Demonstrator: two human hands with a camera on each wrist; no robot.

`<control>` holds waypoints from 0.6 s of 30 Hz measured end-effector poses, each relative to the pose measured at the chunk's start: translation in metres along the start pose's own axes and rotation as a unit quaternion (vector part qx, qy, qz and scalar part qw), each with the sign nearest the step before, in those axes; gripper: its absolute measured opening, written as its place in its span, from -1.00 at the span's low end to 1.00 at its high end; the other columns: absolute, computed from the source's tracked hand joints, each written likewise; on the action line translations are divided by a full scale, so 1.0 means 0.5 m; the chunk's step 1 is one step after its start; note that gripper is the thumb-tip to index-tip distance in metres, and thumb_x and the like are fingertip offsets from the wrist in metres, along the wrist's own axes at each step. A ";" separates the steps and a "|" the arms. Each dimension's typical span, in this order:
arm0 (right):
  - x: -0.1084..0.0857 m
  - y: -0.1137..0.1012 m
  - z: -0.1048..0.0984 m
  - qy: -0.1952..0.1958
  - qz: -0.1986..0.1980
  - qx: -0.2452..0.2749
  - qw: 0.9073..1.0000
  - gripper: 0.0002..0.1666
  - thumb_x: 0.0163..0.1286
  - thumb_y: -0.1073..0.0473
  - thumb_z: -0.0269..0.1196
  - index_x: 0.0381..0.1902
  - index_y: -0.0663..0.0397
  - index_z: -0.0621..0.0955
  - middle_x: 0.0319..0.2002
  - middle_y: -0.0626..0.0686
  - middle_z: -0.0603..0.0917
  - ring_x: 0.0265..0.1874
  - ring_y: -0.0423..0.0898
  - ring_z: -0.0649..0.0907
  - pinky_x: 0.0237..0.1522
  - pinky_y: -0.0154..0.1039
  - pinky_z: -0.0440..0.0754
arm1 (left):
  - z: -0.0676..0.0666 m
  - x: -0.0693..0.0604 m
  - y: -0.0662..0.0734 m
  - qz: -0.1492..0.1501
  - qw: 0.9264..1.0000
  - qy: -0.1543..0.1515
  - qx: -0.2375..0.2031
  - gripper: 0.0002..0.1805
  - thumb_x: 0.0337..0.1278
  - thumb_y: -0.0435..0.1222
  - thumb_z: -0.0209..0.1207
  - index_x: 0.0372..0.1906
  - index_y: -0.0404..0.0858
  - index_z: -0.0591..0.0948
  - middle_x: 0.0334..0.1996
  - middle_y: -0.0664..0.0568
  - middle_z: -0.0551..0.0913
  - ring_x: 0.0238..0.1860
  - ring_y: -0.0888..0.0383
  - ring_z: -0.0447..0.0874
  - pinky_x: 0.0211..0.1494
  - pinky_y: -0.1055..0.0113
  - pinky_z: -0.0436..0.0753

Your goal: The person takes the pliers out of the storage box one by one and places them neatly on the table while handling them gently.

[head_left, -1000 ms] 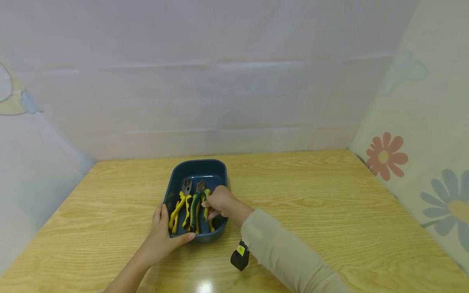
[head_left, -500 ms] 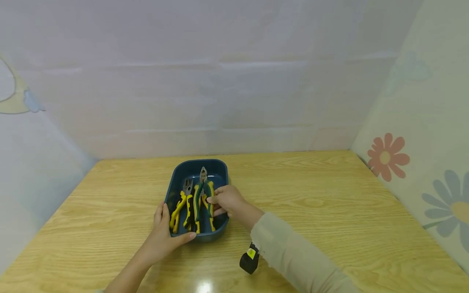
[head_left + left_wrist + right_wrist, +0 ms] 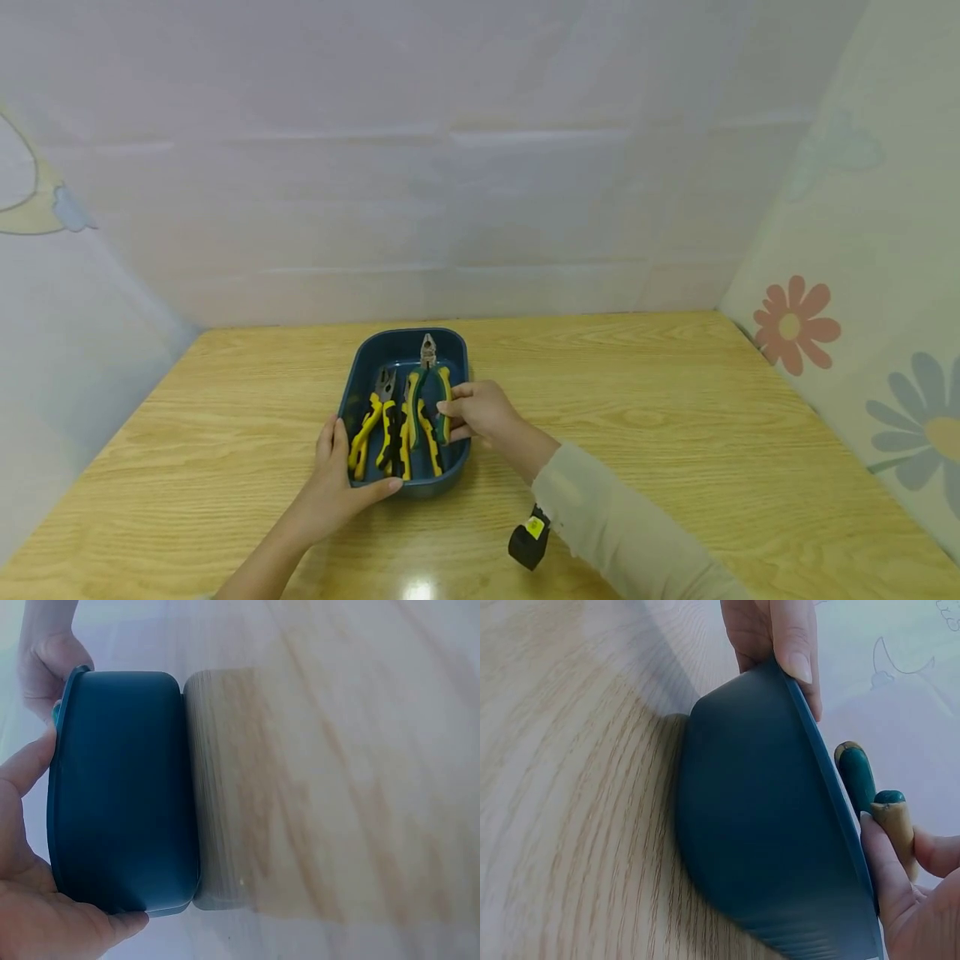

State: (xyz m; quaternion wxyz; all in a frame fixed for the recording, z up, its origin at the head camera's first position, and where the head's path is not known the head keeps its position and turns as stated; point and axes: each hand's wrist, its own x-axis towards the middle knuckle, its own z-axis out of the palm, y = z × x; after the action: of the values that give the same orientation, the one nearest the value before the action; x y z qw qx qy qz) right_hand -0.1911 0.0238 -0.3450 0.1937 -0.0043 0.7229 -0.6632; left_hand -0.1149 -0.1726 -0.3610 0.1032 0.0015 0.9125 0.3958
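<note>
A dark blue plastic bin stands on the table with pliers inside. My left hand grips its near left corner, thumb along the front rim and fingers against the left wall. My right hand pinches the right handle of green-and-yellow combination pliers, whose metal head points away from me. In the right wrist view, the handle ends rise above the bin's rim. Yellow-and-black pliers lie at the bin's left. A second yellow-and-black pair lies partly hidden under the held pliers.
The bin rests on a wood-grain table. A pale wall covering rises behind it, with a flower-printed panel at the right. A black device with a yellow sticker hangs under my right wrist.
My right hand has brought the green-and-yellow pliers up from among the others and shifted them right and away, uncovering more of the pair beneath. My left hand keeps its hold on the bin.
</note>
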 end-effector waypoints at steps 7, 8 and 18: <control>-0.007 -0.001 -0.010 -0.006 -0.013 0.013 1.000 -0.62 0.20 0.31 0.13 -0.04 0.42 0.45 -0.26 0.27 0.56 -0.49 -0.09 0.59 -0.42 -0.24 0.57 | -0.001 -0.001 0.001 0.000 1.000 0.001 0.002 0.26 -0.22 0.13 0.19 0.25 -0.37 -0.47 0.24 -0.21 -0.57 0.21 -0.33 -0.32 0.09 -0.18 0.06; -0.008 -0.001 -0.011 -0.007 -0.016 0.017 1.000 -0.62 0.19 0.31 0.13 -0.04 0.42 0.45 -0.27 0.26 0.56 -0.50 -0.11 0.59 -0.42 -0.23 0.57 | -0.001 -0.001 0.001 0.000 1.000 0.002 0.001 0.26 -0.22 0.13 0.19 0.25 -0.36 -0.47 0.24 -0.20 -0.57 0.21 -0.33 -0.31 0.09 -0.18 0.07; -0.015 -0.002 -0.030 -0.009 -0.026 0.034 0.999 -0.59 0.20 0.34 0.11 0.01 0.43 0.41 -0.26 0.27 0.55 -0.57 -0.16 0.57 -0.40 -0.20 0.57 | 0.000 -0.001 0.001 0.000 1.000 0.005 0.001 0.26 -0.22 0.12 0.19 0.25 -0.37 -0.46 0.25 -0.22 -0.55 0.21 -0.34 -0.30 0.09 -0.18 0.08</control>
State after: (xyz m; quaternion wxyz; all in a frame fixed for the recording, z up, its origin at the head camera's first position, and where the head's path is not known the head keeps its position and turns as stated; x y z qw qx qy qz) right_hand -0.1888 0.0400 -0.3411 0.1831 -0.0219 0.6976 -0.6924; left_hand -0.1144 -0.1723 -0.3602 0.0990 -0.0002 0.9135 0.3947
